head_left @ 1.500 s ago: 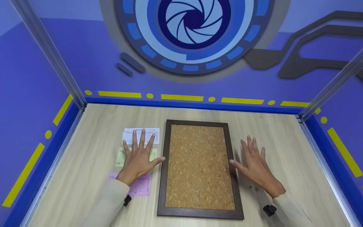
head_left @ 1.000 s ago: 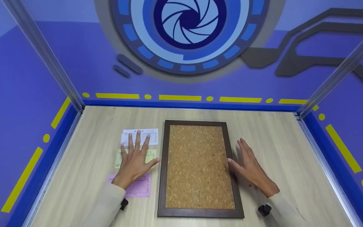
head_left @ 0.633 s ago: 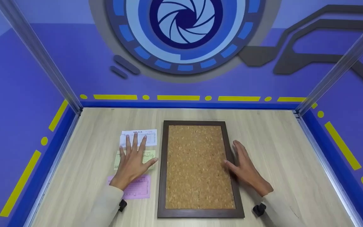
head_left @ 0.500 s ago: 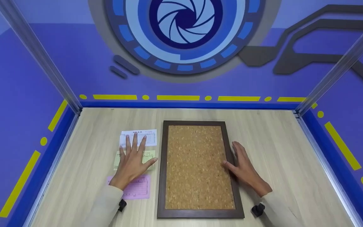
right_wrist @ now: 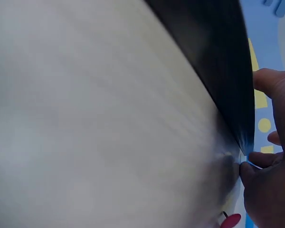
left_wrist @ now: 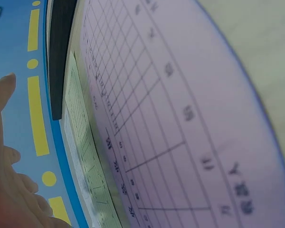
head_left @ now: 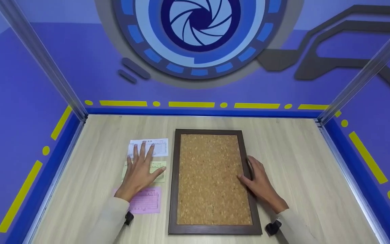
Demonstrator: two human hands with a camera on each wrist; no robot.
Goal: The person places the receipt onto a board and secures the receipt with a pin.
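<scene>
The framed corkboard (head_left: 212, 179) lay flat on the worktop (head_left: 300, 152), its right border held between thumb and fingers in the grip of the right hand (head_left: 262, 184); the left hand's (head_left: 138, 178) grip was spread wide over the white slip (head_left: 161, 146) and green slip (head_left: 155, 165), beyond the pink slip (head_left: 149, 201).

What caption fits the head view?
Left hand spread over a white form and a green form, a pink form nearer the viewer; right hand at the edge of a dark-framed corkboard.

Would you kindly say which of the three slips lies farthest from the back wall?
The pink slip, lowest in the head view; the green slip and white slip lie nearer the wall.
</scene>
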